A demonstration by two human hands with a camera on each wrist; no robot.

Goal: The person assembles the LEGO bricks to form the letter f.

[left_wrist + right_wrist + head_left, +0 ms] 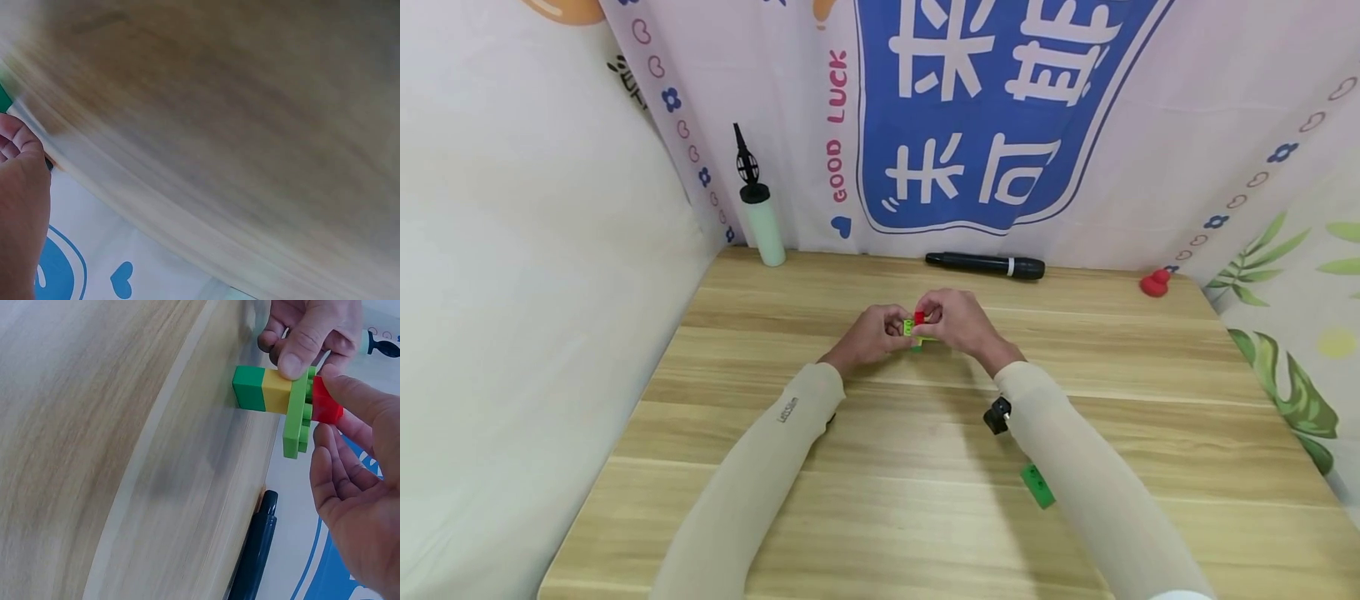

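Note:
My left hand (874, 333) pinches a small stack of toy building bricks over the middle of the table. Seen from the right wrist, the stack has a dark green brick (249, 389), a yellow brick (275, 390) and a long light green brick (291, 431) with studs. Between thumb and fingers, my right hand (961, 321) pinches a red brick (325, 405) against the studded side of the light green one. The left wrist view catches only part of the left hand and a bit of green at its left edge.
Near the right forearm lies a green brick (1038, 486) on the wooden table (880, 517). Along the back stand a pale green hand pump (764, 229) with a black nozzle, a black microphone-like stick (985, 265) and a small red object (1154, 283). A printed cloth (820, 125) hangs behind.

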